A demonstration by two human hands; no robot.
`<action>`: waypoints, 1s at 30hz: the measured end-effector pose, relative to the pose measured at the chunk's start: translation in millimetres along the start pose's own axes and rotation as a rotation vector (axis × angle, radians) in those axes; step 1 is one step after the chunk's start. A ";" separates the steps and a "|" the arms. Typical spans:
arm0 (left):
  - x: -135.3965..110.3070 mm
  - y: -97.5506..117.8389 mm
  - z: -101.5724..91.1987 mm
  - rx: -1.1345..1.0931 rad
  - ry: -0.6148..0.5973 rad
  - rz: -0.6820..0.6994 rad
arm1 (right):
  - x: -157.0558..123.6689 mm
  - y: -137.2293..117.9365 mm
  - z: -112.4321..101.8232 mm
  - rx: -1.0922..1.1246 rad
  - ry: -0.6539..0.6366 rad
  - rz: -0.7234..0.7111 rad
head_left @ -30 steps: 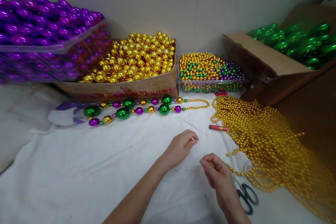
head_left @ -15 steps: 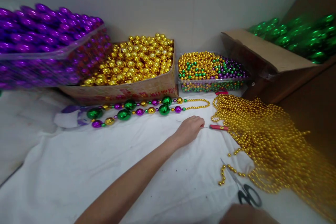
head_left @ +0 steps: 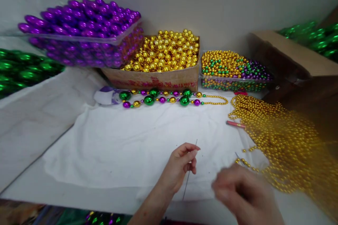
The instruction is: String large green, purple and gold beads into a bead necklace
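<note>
My left hand point(head_left: 182, 163) pinches a long thin needle point(head_left: 186, 185) between thumb and fingers, above the white cloth point(head_left: 116, 147). To its right, closer to the camera, my right hand point(head_left: 243, 193) is blurred, its fingers curled together; whatever they may hold is too small or hidden to make out. Behind both hands lies a necklace of green, purple and gold beads point(head_left: 162, 100), its loop of small gold beads pointing right. A red pen-like tool point(head_left: 236, 124) rests by the heap of gold bead strands point(head_left: 280, 137). Scissors point(head_left: 237, 155) show only their blade tip beyond my right hand.
Along the wall stand a tub of purple beads point(head_left: 87, 38), a cardboard box of gold beads point(head_left: 150, 79), and a tub of small mixed beads point(head_left: 232, 77). An open carton point(head_left: 285, 52) is at the right. Green beads point(head_left: 26, 70) are behind the left partition point(head_left: 39, 112).
My left hand has lifted the needle off the cloth and drawn it back toward me, now upright. My right hand has come up into view over the scissors. The view has swung left.
</note>
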State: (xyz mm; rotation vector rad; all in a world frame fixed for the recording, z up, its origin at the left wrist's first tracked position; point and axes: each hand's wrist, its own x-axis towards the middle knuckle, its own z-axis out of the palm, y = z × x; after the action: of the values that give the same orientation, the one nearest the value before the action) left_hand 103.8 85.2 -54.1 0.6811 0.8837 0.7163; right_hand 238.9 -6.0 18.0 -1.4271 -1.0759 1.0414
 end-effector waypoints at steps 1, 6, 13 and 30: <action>-3.9 -3.1 -3.2 -0.025 0.002 0.000 | 10.6 9.7 5.7 0.005 0.030 0.011; -15.0 -14.4 -8.1 -0.028 0.010 0.040 | 33.1 44.7 27.3 -0.098 0.180 -0.049; -15.1 -20.7 -6.0 0.028 0.022 0.078 | 29.6 48.1 36.4 -0.260 0.217 -0.219; -16.7 -19.9 -0.2 0.096 0.077 0.126 | 28.1 53.2 37.8 -0.288 0.184 -0.194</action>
State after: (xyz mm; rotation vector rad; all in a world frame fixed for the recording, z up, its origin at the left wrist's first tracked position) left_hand 101.4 60.6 -62.3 0.8039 0.9565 0.8209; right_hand 213.2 25.5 -40.2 -1.5754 -1.2358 0.6215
